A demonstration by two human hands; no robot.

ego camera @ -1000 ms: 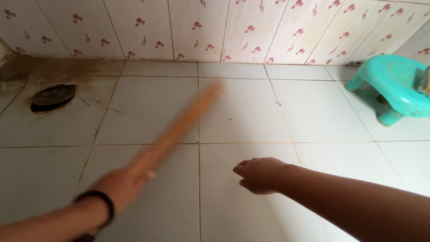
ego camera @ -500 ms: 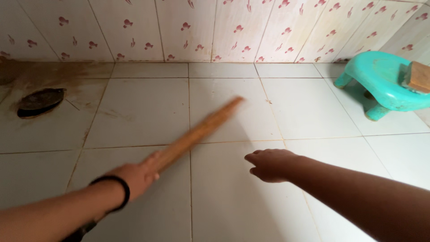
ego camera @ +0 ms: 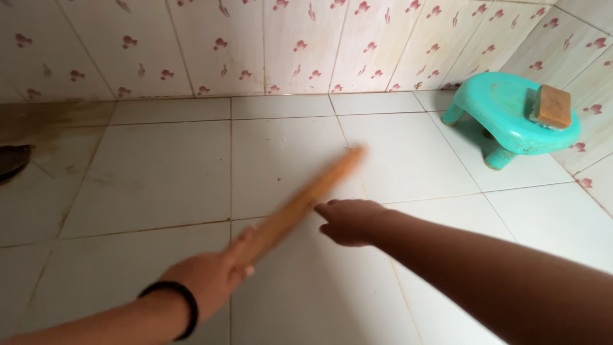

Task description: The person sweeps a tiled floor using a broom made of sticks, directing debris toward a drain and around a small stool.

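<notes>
The tiled floor [ego camera: 159, 172] fills the view ahead of both hands, pale squares with brownish grout lines, and it has slid sideways since a second ago: the dark floor drain [ego camera: 11, 160], which sat well out past the left hand, is now nearly cut off at the left edge. The wall of pink-patterned tiles [ego camera: 306, 45] bounds the far side, well beyond the stick's tip. Over to the right of the right hand, the turquoise plastic stool [ego camera: 511, 112] has come fully into frame, a brown block [ego camera: 553, 106] resting on its seat, tucked toward the corner.

Now the hands. The left hand [ego camera: 207, 278], black band [ego camera: 179, 300] at the wrist, is closed around the near end of the long wooden stick [ego camera: 306, 198], which slants up and away to the right, blurred. Its tip has swung rightward across the last second. The right hand [ego camera: 348, 220], fingers loosely curled, palm down, grips nothing; half a second back it hung clear of the stick, now it sits just beside the shaft, contact hard to call.

Room to move: open floor ahead and to the left of the stick; the stool and right wall close off the far right.
</notes>
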